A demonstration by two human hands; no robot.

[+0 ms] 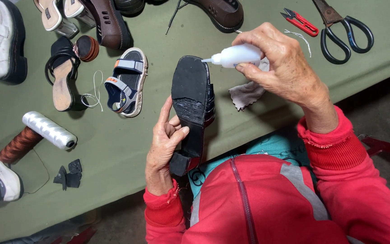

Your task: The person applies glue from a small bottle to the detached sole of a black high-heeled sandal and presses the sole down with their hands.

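A black shoe (192, 106) is held sole up over the green bench (127, 144), near its front edge, with the left hand (164, 140) clenched around its heel end. A small white glue bottle (236, 55) is grasped in the grip of the right hand (281, 68), its nozzle pointed at the toe edge of the sole. A grey rag (245, 94) is seen just beside the shoe, and black scissors (341, 28) lie well apart.

- Only package: small white squeeze bottle (236, 55) with a pointed nozzle, pinched in my right hand (280, 68), tip aimed left at the black sole.
- Small labels on sandal insoles, top left; too small to make out.
- No signs, no screens.
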